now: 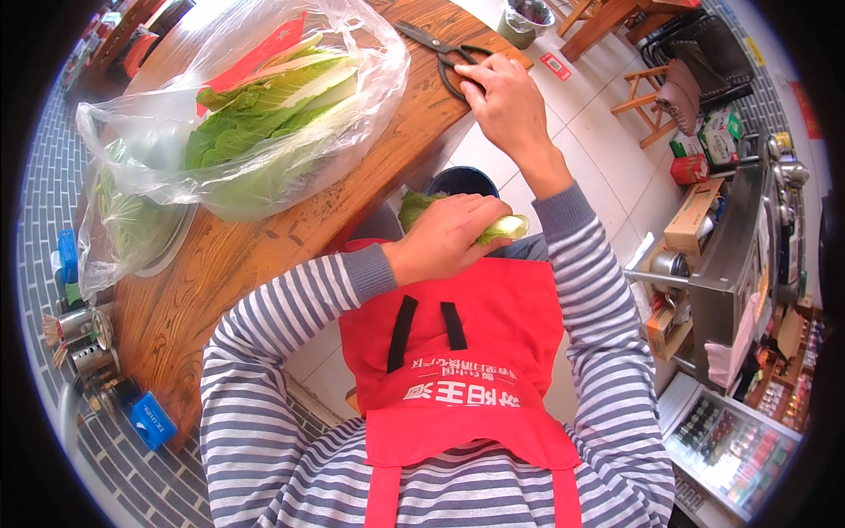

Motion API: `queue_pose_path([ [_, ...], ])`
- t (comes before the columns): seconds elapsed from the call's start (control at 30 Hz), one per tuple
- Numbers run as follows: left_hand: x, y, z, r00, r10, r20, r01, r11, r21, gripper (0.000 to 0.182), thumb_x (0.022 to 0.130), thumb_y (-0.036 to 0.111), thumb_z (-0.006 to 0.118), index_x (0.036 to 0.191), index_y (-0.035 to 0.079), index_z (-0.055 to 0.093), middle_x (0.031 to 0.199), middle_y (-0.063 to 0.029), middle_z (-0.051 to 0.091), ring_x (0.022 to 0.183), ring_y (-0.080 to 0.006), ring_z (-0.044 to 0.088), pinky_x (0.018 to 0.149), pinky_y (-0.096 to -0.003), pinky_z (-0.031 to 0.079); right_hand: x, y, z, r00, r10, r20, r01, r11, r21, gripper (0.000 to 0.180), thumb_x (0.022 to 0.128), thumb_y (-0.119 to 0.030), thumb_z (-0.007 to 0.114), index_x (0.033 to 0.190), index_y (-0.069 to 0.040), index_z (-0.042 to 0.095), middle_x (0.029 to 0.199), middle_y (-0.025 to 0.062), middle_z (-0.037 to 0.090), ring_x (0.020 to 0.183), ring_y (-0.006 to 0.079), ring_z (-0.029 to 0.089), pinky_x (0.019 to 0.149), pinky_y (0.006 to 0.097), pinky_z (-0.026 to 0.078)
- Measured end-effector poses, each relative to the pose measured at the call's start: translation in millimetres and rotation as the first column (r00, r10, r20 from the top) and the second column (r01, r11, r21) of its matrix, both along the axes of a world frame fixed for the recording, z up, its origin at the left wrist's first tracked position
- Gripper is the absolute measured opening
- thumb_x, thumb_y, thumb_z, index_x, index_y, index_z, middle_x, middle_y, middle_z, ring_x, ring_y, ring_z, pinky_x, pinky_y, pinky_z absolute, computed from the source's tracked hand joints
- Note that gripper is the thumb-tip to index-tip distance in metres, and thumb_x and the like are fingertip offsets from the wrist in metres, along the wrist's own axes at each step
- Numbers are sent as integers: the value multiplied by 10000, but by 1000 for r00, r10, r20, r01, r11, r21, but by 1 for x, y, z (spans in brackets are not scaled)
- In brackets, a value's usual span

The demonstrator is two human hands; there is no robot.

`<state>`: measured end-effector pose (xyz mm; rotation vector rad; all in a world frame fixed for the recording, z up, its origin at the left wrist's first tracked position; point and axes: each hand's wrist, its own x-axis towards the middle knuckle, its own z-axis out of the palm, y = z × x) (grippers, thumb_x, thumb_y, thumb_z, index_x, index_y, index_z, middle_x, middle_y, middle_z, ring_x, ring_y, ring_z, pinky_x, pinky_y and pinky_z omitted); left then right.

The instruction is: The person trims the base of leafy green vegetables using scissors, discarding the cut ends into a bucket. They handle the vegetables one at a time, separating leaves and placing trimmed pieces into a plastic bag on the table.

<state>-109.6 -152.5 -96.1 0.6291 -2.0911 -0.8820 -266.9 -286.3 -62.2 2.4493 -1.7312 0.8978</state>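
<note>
My left hand (449,231) is closed around a green leafy vegetable (505,228), with its pale stem end sticking out to the right, above my lap. Over the corner of the wooden table (317,231), my right hand (498,99) touches the handle loops of black-handled scissors (439,47), whose blades point to the upper left. Whether the fingers grip the loops cannot be told. A clear plastic bag (370,125) on the table holds long green leafy vegetables (277,112) and a red piece. Behind my left hand, the dark rim of a bucket (465,177) shows below table height.
Metal utensil holders (82,333) and a blue box (153,421) stand at the table's left end. To the right are a metal shelf cart (719,231), a cardboard box (692,214) and a wooden stool (643,105). A lined bin (523,26) stands beyond the table corner.
</note>
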Motion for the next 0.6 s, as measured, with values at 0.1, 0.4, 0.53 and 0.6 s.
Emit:
queue_pose_path([
  [0.1,2,2,3,1000,5,28,-3,998,-56,316,911,167,812,1164,67,650,1019,-136,679,994,-363,675,847,-473,537,-2,-5,6,994,79,76,-70,990,-122,231,984,-259,725,1141,-141,846,1142,68,749,1134,330,679,956,459,558],
  [0.4,3,8,-4,1000,-15,22,22,929,-368,423,732,80,804,1141,66,698,1451,-191,627,1369,-382,620,1222,-597,473,-64,191,-60,572,-363,736,-548,498,672,479,1185,-429,478,1334,-20,677,1202,65,731,1020,161,693,846,331,570],
  [0.53,-2,17,-10,975,-140,171,200,892,-405,476,763,133,804,1226,79,712,1576,-186,568,1558,-373,482,1268,-589,420,-42,245,-96,-355,-735,578,-775,577,258,570,1197,-495,403,1661,-162,401,1593,80,548,1398,243,615,1122,421,562],
  [0.6,-4,20,-11,952,-162,261,261,876,-406,516,792,142,796,1293,76,692,1608,-179,536,1578,-372,452,1290,-584,386,-42,242,-103,-500,-683,532,-768,634,92,573,1211,-479,363,1644,-105,406,1581,116,561,1446,270,587,1175,485,529],
])
